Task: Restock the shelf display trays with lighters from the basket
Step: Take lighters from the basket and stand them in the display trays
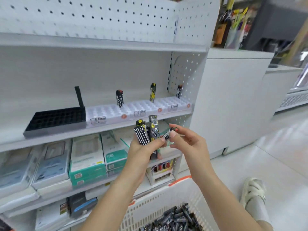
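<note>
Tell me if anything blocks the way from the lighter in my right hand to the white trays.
Nothing visible does. The right hand pinches a striped lighter in open air below the clear white slotted trays, whose slots are mostly open.

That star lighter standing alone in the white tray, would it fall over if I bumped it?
Probably, if bumped hard. The star lighter is tall and thin and has no neighbours, so it could tip. Its foot sits in a slot of the white tray, which likely steadies it against small nudges. It looks stiff and light.
</note>
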Demonstrator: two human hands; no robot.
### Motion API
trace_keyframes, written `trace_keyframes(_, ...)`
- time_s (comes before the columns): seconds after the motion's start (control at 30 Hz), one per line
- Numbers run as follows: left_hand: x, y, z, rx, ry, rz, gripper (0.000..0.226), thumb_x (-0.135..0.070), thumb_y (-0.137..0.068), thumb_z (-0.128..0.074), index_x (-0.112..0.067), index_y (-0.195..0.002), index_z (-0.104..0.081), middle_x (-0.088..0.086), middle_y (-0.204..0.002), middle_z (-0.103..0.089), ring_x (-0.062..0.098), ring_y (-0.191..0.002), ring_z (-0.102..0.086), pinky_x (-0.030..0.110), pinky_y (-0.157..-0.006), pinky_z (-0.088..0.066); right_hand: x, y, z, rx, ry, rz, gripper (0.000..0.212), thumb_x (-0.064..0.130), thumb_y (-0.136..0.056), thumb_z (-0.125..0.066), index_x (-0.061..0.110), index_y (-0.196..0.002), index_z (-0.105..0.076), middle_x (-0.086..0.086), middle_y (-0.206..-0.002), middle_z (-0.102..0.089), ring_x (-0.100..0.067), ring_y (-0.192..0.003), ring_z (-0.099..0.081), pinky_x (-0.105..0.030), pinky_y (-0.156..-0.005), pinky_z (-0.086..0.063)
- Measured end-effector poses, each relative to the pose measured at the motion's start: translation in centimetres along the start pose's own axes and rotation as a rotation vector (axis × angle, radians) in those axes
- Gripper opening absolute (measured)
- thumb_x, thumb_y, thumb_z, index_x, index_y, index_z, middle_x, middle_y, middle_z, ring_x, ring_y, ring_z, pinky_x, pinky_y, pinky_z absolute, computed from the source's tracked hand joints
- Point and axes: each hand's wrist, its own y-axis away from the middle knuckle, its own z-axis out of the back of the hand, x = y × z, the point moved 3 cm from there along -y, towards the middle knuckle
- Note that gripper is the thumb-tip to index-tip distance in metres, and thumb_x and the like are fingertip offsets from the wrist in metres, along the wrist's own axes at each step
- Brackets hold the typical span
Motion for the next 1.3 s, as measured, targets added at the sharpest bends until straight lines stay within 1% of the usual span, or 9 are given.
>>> trace_keyframes(0.17, -0.5, -1.9, -0.5, -0.066, -0.151, -0.08, 0.02, -0.005, -0.077, -0.075, -0.009, -0.09, -0.06, 0.024, -0.09, -0.066, 0.022, -0.064, -0.06, 0.025, -0.048, -0.047, 0.3, -2.3, 0.4, -0.028, 0.064, -0.004, 0.024, 0.013, -0.085, -0.068, 0.017, -0.109, -0.07, 0.002, -0.086, -0.07, -0.006, -0.079, -0.066, -0.025, -0.078, -0.056)
trace_keyframes(0.33, -0.9, -2.8, 0.6, -0.024, -0.183, -0.043, 0.02, -0.008, -0.077, -0.075, -0.007, -0.094, -0.064, 0.017, -0.089, -0.071, 0.018, -0.065, -0.063, 0.029, -0.055, -0.051, 0.9, -4.3, 0.3, 0.018, 0.168, 0.057, 0.014, 0.008, -0.086, -0.067, 0.017, -0.096, -0.069, -0.01, -0.083, -0.069, -0.013, -0.076, -0.067, -0.03, -0.078, -0.057)
trace_keyframes(0.43, -1.8, -3.4, 1.6, -0.022, -0.24, -0.051, 0.023, -0.006, -0.075, -0.076, -0.009, -0.093, -0.061, 0.008, -0.082, -0.071, 0.014, -0.053, -0.056, 0.027, -0.051, -0.049, 2.3, -6.6, 1.3, -0.032, 0.217, 0.099, 0.012, 0.011, -0.086, -0.068, 0.02, -0.094, -0.069, -0.016, -0.09, -0.069, -0.017, -0.078, -0.066, -0.032, -0.078, -0.056)
trace_keyframes(0.5, -2.3, -3.6, 2.0, -0.018, -0.24, -0.066, 0.021, -0.005, -0.076, -0.075, -0.01, -0.089, -0.059, 0.0, -0.069, -0.066, 0.013, -0.047, -0.049, 0.023, -0.047, -0.047, 3.6, -8.9, 2.1, -0.1, 0.347, 0.183, 0.014, 0.015, -0.087, -0.068, 0.028, -0.093, -0.067, -0.006, -0.092, -0.068, -0.016, -0.08, -0.064, -0.031, -0.079, -0.055)
trace_keyframes(0.6, -2.6, -3.7, 2.0, -0.004, -0.232, -0.07, 0.02, -0.006, -0.076, -0.074, -0.012, -0.087, -0.058, -0.009, -0.06, -0.063, 0.014, -0.047, -0.049, 0.023, -0.048, -0.046, 5.2, -13.1, 2.8, -0.179, 0.574, 0.294, 0.013, 0.017, -0.088, -0.066, 0.027, -0.096, -0.065, 0.005, -0.095, -0.066, -0.012, -0.081, -0.063, -0.014, -0.067, -0.05)
trace_keyframes(0.67, -2.5, -3.7, 1.9, -0.007, -0.24, -0.073, 0.021, -0.006, -0.076, -0.075, -0.014, -0.086, -0.058, -0.009, -0.06, -0.062, 0.014, -0.048, -0.049, 0.024, -0.05, -0.047, 5.6, -15.9, 2.7, -0.194, 0.76, 0.323, 0.015, 0.017, -0.088, -0.064, 0.02, -0.103, -0.067, 0.001, -0.099, -0.068, -0.014, -0.084, -0.064, -0.021, -0.075, -0.052)
trace_keyframes(0.77, -2.2, -3.8, 1.9, -0.004, -0.271, -0.065, 0.024, -0.009, -0.074, -0.076, -0.016, -0.088, -0.058, -0.003, -0.068, -0.06, 0.014, -0.049, -0.051, 0.031, -0.057, -0.047, 4.9, -18.9, 1.9, -0.14, 0.968, 0.308, 0.02, 0.017, -0.088, -0.063, 0.015, -0.107, -0.068, -0.003, -0.102, -0.07, -0.019, -0.09, -0.066, -0.029, -0.089, -0.047)
trace_keyframes(0.97, -2.0, -4.1, 2.6, -0.018, -0.285, -0.075, 0.025, -0.012, -0.073, -0.079, -0.018, -0.089, -0.06, -0.002, -0.068, -0.06, 0.013, -0.048, -0.052, 0.027, -0.055, -0.047, 3.0, -20.9, 0.8, -0.113, 1.084, 0.295, 0.025, 0.017, -0.086, -0.064, 0.013, -0.11, -0.069, -0.007, -0.105, -0.071, -0.025, -0.1, -0.064, -0.028, -0.088, -0.045)
trace_keyframes(1.3, -2.3, -4.0, 3.3, -0.024, -0.292, -0.047, 0.027, -0.014, -0.073, -0.077, -0.011, -0.096, -0.062, 0.004, -0.079, -0.065, 0.014, -0.05, -0.052, 0.031, -0.059, -0.046, 3.7, -23.0, 0.1, -0.013, 1.251, 0.261, 0.015, 0.014, -0.084, -0.067, 0.008, -0.098, -0.068, -0.008, -0.102, -0.071, -0.026, -0.097, -0.063, -0.024, -0.073, -0.042)
